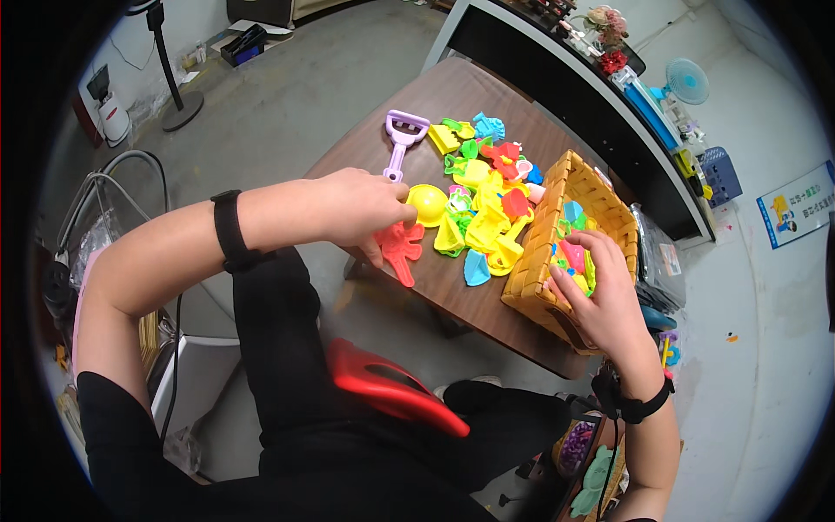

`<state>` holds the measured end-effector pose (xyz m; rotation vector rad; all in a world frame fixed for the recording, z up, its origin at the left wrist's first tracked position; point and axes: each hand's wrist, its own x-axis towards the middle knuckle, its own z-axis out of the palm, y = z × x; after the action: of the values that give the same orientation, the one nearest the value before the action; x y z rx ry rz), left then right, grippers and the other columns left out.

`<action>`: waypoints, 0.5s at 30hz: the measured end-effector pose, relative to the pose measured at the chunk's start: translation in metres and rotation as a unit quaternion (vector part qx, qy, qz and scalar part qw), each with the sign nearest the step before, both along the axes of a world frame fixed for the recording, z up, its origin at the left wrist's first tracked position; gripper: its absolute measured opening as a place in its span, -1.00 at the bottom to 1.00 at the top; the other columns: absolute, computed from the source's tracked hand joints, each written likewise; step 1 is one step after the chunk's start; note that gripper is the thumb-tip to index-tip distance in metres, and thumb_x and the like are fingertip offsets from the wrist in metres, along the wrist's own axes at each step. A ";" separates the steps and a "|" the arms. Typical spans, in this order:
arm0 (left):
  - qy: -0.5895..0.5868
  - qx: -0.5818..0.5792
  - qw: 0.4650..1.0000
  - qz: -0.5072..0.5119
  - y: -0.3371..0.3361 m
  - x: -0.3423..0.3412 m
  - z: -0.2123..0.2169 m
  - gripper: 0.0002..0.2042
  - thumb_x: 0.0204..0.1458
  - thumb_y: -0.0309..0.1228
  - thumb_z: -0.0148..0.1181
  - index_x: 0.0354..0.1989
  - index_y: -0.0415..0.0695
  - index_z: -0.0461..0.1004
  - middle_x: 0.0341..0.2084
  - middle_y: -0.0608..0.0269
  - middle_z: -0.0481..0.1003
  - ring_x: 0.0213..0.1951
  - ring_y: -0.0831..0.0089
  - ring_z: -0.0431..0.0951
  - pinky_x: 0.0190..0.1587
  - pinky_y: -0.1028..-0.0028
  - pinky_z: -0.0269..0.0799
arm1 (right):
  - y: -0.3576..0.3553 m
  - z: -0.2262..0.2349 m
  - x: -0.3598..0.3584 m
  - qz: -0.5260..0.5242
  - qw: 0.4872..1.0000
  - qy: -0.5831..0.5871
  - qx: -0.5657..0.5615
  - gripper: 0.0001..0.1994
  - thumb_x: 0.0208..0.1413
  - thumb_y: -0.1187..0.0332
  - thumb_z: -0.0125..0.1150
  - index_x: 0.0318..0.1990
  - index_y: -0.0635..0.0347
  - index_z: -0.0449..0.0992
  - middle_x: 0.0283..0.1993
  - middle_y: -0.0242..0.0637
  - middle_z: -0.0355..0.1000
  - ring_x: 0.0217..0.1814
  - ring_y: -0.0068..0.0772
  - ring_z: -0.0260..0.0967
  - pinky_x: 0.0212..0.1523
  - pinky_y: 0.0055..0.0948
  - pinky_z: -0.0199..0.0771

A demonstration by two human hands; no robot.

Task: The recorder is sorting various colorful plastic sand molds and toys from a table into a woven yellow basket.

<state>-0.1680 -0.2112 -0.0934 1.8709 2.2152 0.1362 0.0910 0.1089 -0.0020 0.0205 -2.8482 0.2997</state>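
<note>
My left hand [365,211] is at the table's near left edge, its fingers and thumb curled onto a red plastic toy [402,252] with splayed prongs. The hand covers part of that toy. Right beside it lie a yellow dome-shaped toy [426,206] and a purple toy with a loop handle [405,137]. My right hand [609,300] reaches over the rim of a woven yellow-brown basket [531,265], thumb and fingers apart above colourful toys [571,256] inside. Whether its fingertips touch them is hard to tell.
Several bright plastic toys [487,213] are heaped on the brown table [348,161], left of the basket. A blue shovel-like piece [477,268] lies near the front edge. A red seat-like object [391,387] is between my legs. A black-fronted counter [565,96] stands behind the table.
</note>
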 end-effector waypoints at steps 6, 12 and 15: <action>0.004 0.000 1.000 0.009 -0.004 -0.007 -0.019 -0.40 0.01 -0.05 0.60 0.20 -0.02 0.59 0.08 0.15 0.56 0.15 0.07 0.64 0.11 0.09 0.62 | -0.010 -0.021 -0.032 -0.001 0.997 -0.056 -0.060 -0.57 0.33 0.19 0.46 0.18 0.29 0.54 0.19 -0.01 0.49 0.26 0.02 0.44 0.26 -0.13 0.45; -0.008 0.033 0.999 0.022 -0.008 -0.031 -0.032 -0.42 0.03 -0.09 0.58 0.21 -0.03 0.59 0.08 0.13 0.57 0.15 0.07 0.64 0.11 0.09 0.62 | -0.003 -0.033 -0.036 -0.016 0.988 -0.093 -0.122 -0.60 0.35 0.18 0.45 0.15 0.29 0.58 0.09 -0.09 0.51 0.14 -0.11 0.44 0.14 -0.22 0.44; -0.010 0.048 0.998 0.029 -0.004 -0.038 -0.032 -0.44 0.05 -0.12 0.57 0.21 -0.04 0.59 0.08 0.13 0.58 0.15 0.07 0.64 0.12 0.10 0.62 | 0.005 -0.035 -0.029 -0.023 0.982 -0.107 -0.155 -0.61 0.35 0.18 0.44 0.14 0.29 0.59 0.05 -0.13 0.52 0.08 -0.17 0.44 0.08 -0.26 0.43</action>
<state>-0.2057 -0.2151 -0.1254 1.8446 2.2887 0.2760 0.0618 0.1142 -0.0369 -0.1471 -2.9715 0.7745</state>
